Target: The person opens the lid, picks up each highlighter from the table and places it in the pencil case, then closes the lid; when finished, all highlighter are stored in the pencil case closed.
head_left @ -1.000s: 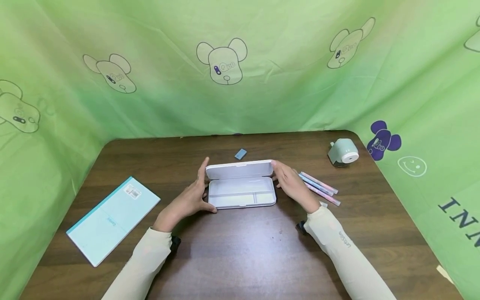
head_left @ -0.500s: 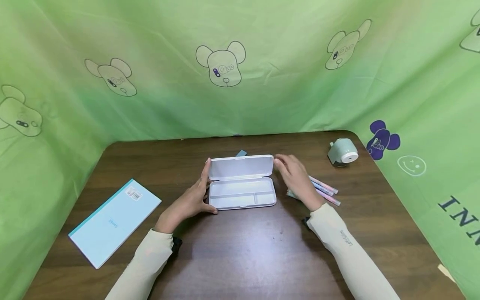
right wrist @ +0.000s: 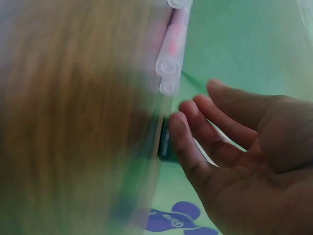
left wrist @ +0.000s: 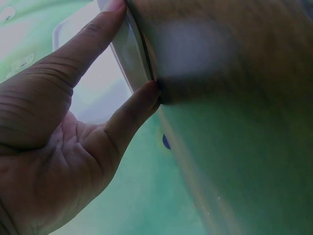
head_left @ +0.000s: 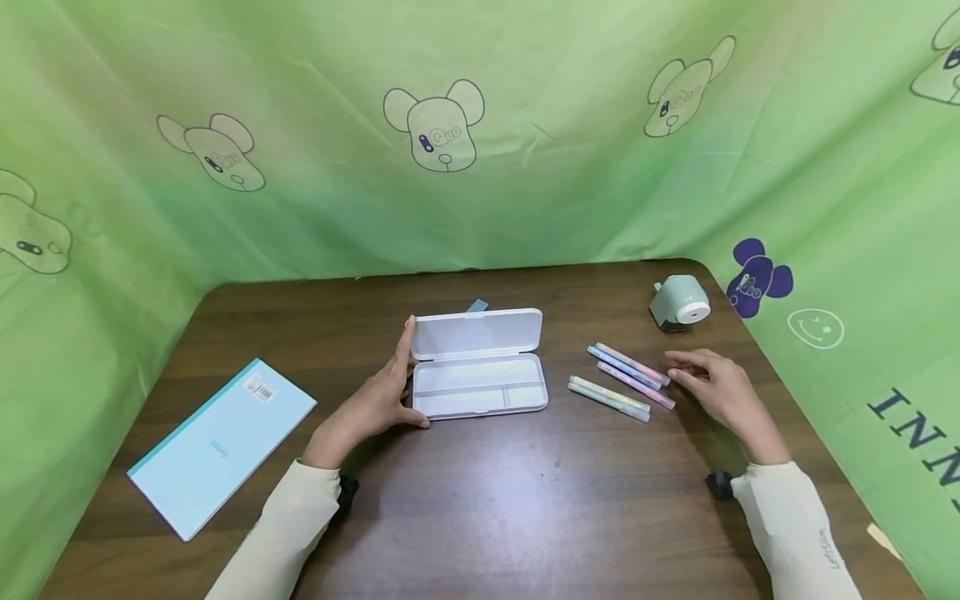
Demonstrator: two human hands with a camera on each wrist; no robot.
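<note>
A white pencil case (head_left: pixel 480 373) stands with its lid raised in the middle of the table, its divided tray bare inside. My left hand (head_left: pixel 372 407) spans the case's left end, thumb at the front corner and index finger up by the lid; in the left wrist view, the fairly straight thumb and a finger touch the case edge (left wrist: pixel 132 46). At the right, my right hand (head_left: pixel 712 385) holds nothing, fingertips close to the ends of pink and blue pens (head_left: pixel 636 385). A pale yellow-green pair of pens (head_left: pixel 609 398) lies nearer. Clear pen ends (right wrist: pixel 168 68) show in the right wrist view.
A pale blue notebook (head_left: pixel 221 450) lies at the left. Behind the raised lid, a small blue eraser (head_left: pixel 477 306) is partly hidden. A mint pencil sharpener (head_left: pixel 679 302) stands at the back right. Green printed cloth (head_left: pixel 480 217) hangs behind the brown table (head_left: pixel 487 517).
The lid has tilted further back, now partly covering the eraser. My right hand has left the lid and moved right, past the pens, uncovering them. My left hand stays at the case.
</note>
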